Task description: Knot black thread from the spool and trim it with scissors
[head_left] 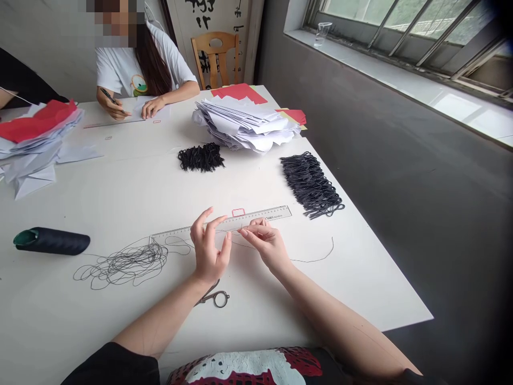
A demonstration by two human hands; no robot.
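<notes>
My right hand (269,246) pinches a thin dark cord (312,261) between thumb and fingertips, just above the table. One end of the cord trails off to the right in a curve. Close by on the left, my left hand (210,248) has its fingers spread, with no visible grip on the cord. Behind both hands lies a clear ruler (276,213), partly covered by them. A loose tangle of cord (126,264) rests left of my left hand. Scissors (219,298) lie below my left wrist, which hides part of them.
A dark cord spool (56,241) lies on its side at left. Bundled black cord loops (201,158) and a longer row of loops (310,184) lie beyond my hands. Paper stacks (244,123) stand at the back. Across the table (132,176), a person holds a pen (107,96).
</notes>
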